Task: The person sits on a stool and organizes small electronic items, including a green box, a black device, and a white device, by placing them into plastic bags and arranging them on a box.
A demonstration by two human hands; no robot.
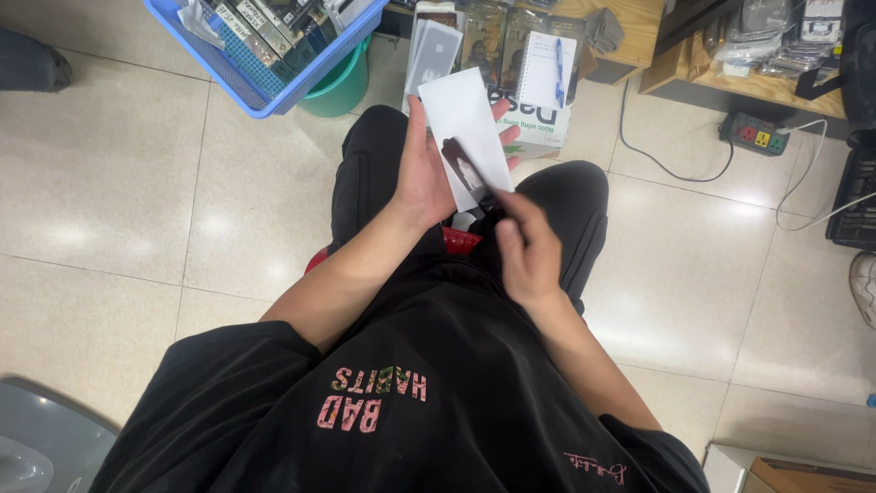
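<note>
My left hand (425, 169) holds a white rectangular card or flat package (465, 123) upright over my lap, fingers wrapped behind it and thumb along its left edge. A small dark picture (464, 172) shows on its lower part. My right hand (525, 248) is at the card's lower right corner, fingers bent and pinching near that edge. Whether it grips the card or a thin film on it cannot be told. I sit on a red stool (459, 241) in black clothes.
A blue plastic basket (265, 87) of packaged items sits on a green bucket (342, 87) ahead left. A cardboard box (538, 123) with a notebook and blue pen (558, 59) stands ahead. A power strip (756, 135) and cables lie at right, with wooden shelves behind.
</note>
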